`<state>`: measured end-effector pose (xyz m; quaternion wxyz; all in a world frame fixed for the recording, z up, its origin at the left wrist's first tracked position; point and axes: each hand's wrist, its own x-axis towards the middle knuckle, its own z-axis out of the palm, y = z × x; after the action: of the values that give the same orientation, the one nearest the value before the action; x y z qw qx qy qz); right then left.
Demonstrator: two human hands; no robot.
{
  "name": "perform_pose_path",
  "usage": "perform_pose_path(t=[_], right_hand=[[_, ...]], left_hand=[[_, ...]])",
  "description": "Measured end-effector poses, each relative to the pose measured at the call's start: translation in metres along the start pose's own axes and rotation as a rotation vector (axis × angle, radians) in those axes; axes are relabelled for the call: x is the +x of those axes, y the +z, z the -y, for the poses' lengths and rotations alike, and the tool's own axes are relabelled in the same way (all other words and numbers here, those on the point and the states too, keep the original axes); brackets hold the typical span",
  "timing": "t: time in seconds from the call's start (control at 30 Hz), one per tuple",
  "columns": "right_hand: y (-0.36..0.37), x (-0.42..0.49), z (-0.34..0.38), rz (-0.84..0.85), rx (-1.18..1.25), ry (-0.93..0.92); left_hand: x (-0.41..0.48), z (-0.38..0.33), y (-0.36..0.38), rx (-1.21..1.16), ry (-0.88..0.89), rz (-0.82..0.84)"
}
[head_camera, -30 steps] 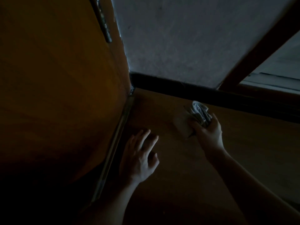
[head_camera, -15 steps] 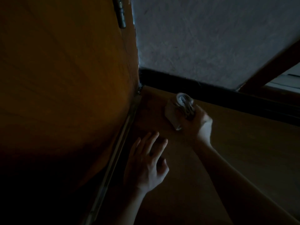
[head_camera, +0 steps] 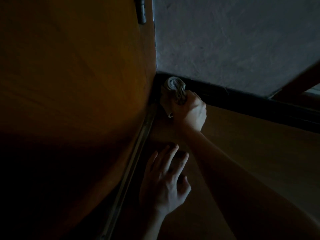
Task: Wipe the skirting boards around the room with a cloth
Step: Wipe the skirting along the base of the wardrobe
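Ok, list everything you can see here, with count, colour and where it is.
cloth: one, grey, bunched at the skirting in the corner
skirting: one, black, along the wall's foot
wall: one, grey, ahead
door: one, orange-brown, left
hinge: one, dark metal, door's edge, top
strip: one, metal, along the door's foot
floor: one, brown wood, below
beam: one, brown, slanting, upper right
right hand: grips the cloth
left hand: fingers spread, at the floor beside the strip

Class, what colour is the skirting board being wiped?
Black or very dark, in the dim head view: skirting board.
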<state>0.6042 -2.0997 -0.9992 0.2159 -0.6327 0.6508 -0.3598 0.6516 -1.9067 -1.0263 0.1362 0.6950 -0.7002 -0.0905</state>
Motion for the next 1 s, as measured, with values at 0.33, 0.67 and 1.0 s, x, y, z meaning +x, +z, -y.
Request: perform_pose_path(t=[0.33,0.67,1.0], right_hand=[[-0.024,-0.004,-0.027,-0.089,0.014,0.058],[-0.031,-0.004,-0.032,-0.059,0.024,-0.021],[-0.066,-0.007,-0.058,-0.122,-0.050,0.111]], left_hand=[[-0.001,0.000,0.000,-0.010,0.013,-0.017],[-0.002,0.003,0.005,-0.009,0.006,0.000],[-0.001,0.001,0.002,-0.019,0.000,0.022]])
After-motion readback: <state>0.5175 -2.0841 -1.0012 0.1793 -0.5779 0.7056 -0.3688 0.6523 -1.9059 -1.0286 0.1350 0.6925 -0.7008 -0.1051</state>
